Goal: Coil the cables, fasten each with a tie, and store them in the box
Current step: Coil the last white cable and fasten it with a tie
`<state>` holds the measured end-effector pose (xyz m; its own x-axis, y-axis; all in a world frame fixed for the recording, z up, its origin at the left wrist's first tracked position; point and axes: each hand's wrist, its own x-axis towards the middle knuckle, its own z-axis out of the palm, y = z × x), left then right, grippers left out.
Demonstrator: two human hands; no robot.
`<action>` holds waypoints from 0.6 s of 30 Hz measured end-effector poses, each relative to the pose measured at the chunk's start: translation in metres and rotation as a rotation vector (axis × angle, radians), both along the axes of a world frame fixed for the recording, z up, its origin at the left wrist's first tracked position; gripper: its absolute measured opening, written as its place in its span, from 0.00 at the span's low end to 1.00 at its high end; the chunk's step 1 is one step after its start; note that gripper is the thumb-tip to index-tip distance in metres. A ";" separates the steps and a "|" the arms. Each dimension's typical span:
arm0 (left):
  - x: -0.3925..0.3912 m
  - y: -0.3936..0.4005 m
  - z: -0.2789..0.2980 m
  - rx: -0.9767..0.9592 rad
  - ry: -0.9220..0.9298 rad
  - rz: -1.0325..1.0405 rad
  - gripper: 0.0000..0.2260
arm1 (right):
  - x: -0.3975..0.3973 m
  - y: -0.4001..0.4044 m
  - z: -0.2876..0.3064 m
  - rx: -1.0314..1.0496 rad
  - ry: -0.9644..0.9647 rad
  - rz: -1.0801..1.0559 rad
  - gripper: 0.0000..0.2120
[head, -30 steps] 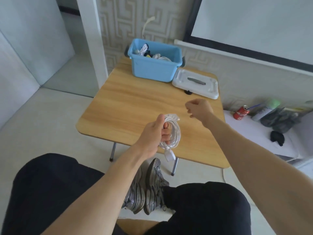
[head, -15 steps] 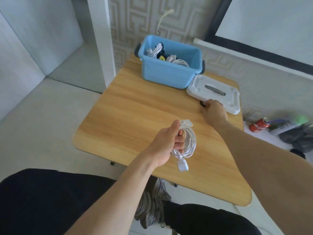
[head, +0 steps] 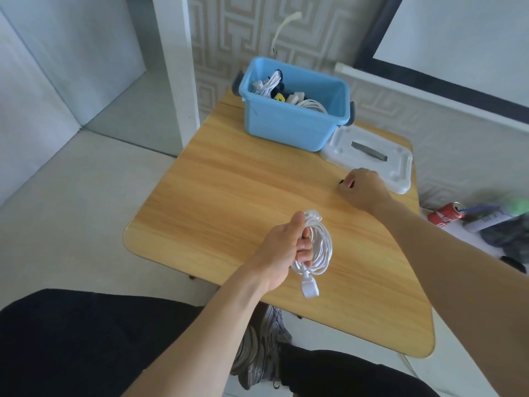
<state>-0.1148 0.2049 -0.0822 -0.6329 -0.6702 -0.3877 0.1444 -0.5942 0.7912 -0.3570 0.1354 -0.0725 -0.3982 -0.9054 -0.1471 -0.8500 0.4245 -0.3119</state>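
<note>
My left hand grips a coiled white cable above the near part of the wooden table; its white plug hangs below the coil. My right hand is farther back on the table beside the white lid, fingers curled over a small black tie of which only a sliver shows. The blue box stands at the table's far edge with several coiled cables inside.
The white lid lies flat to the right of the box. A red can and dark clutter sit on a low white surface right of the table. My knees and grey shoes are under the table's near edge.
My right hand has reached away from the coil to the black tie beside the lid and closed over it. My left hand keeps holding the coil; the view has shifted forward.
</note>
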 end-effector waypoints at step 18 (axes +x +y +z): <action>0.062 0.089 0.001 -0.031 0.065 0.149 0.27 | 0.149 0.191 0.047 -0.264 -0.677 0.009 0.08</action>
<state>-0.0529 0.2939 -0.0809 -0.5485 -0.7694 -0.3274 0.2805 -0.5382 0.7948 -0.2084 0.3262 -0.0255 -0.2900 -0.9475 -0.1347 -0.4374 0.2564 -0.8619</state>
